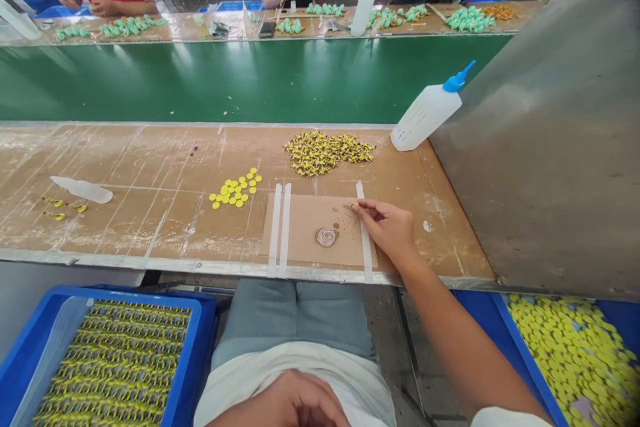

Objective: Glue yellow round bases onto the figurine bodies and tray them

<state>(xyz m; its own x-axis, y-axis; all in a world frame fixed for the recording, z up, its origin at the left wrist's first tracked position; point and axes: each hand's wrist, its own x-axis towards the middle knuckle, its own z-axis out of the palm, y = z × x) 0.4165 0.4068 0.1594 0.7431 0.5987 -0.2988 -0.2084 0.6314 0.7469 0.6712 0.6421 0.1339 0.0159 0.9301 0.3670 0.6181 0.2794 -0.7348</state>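
Right hand (393, 227) has a tiny piece (353, 206) pinched between its fingers (369, 204), over the right side of the cardboard (305, 253) on the tabletop (150, 213). Left hand (297, 400) is curled down by the lap; can't tell if it's holding anything. Looks like the glue-dabbing step to me, with that shiny round blob (325, 237) nearby. Next move probably calls for a light, steady pinch and a yellow disc (253, 171).
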